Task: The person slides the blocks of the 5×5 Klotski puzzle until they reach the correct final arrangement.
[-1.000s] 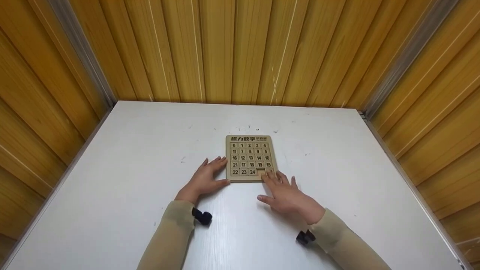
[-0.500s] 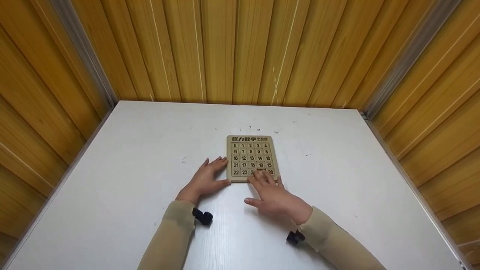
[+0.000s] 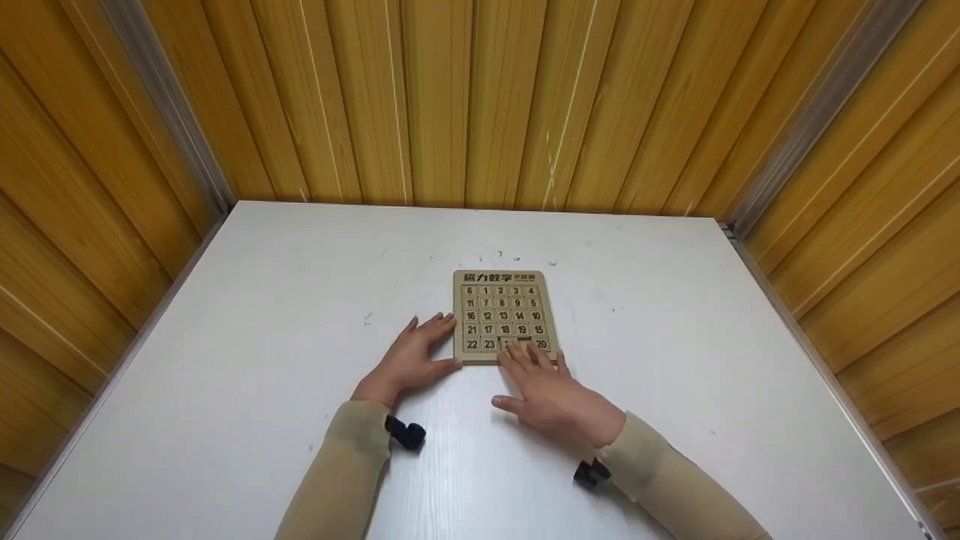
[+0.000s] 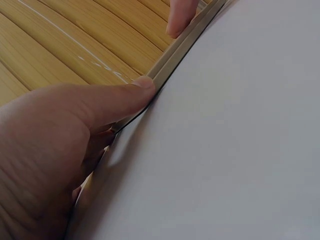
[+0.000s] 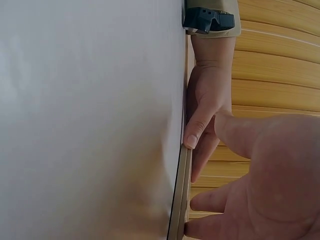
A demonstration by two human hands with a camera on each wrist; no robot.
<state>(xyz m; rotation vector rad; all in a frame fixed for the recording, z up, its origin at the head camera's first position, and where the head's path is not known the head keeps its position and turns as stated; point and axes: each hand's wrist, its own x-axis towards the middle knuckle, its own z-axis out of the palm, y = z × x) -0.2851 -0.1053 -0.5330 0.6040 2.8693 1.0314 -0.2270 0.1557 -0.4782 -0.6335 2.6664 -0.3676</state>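
Note:
A tan sliding number puzzle [image 3: 499, 278] with dark numbers lies flat on the white table. My left hand [image 3: 411, 355] braces it, fingertips against its left side and thumb at the near left corner. In the left wrist view that thumb [image 4: 122, 100] lies along the edge of the frame. My right hand [image 3: 553, 394] reaches over the near edge, its fairly straight fingers on the bottom row and its thumb held out to the left. They partly cover the tile right of 23, with a dark gap on either side. Tile 20 [image 3: 541, 344] sits in the near right corner.
The white table [image 3: 300, 285] spreads around the puzzle, with small dark marks beyond it. Yellow wood-look panels [image 3: 450, 105] stand behind and on both sides. A small black camera [image 3: 406, 433] sits at each wrist.
My right hand has moved left from the near right corner, uncovering tile 20 there. The tile under its fingers has slid slightly right, away from 23. My left hand keeps its place.

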